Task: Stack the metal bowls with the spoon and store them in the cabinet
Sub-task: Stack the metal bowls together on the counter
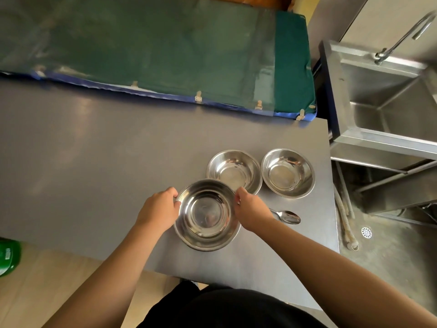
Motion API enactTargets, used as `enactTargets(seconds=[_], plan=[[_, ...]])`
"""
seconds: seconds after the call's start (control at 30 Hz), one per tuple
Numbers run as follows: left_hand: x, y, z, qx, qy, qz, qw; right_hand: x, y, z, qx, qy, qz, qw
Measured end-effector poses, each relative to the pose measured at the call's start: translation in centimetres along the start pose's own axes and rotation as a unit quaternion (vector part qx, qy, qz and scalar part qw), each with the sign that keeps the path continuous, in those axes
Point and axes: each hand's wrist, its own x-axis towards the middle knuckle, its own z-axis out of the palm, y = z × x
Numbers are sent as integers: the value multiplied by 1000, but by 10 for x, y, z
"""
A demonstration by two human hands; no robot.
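Observation:
Three empty metal bowls are on the grey table (pixel 94 150). I grip the nearest bowl (pixel 205 214) by its rim from both sides: my left hand (pixel 159 209) on its left edge, my right hand (pixel 253 209) on its right edge. It seems to sit inside another bowl, whose rim (pixel 208 247) shows beneath it. Behind it stands the second bowl (pixel 234 170), and the third bowl (pixel 287 172) is to the right. A metal spoon (pixel 287 217) lies on the table just right of my right wrist, its handle partly hidden.
A green padded mat (pixel 165 50) with a blue edge runs along the far side of the table. A steel sink (pixel 390 110) with a tap (pixel 402 36) stands to the right. A floor drain (pixel 366 232) and a green object (pixel 8 258) are on the floor.

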Motion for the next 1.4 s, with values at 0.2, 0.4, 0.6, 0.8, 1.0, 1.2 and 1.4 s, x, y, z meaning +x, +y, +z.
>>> enactTargets(seconds=[0.2,0.4,0.6,0.8,1.0,1.2,1.4], plan=[[37,25,-12,-20,18,22,999,23,2,-33,6,32,25,999],[78,63,-13,-33,18,51,998,46,19,-59,17,64,57,996],[109,87,-4,-23,10,68,997,73,36,-67,36,63,103,992],[130,93,8,-15,-12,58,998,96,44,-63,54,41,142,987],[140,93,20,-10,-20,57,998,111,49,-57,34,26,163,986],[141,91,32,-1,-30,53,998,115,50,-51,-10,43,148,988],[138,89,38,0,-37,42,998,112,54,-47,-41,50,138,988]])
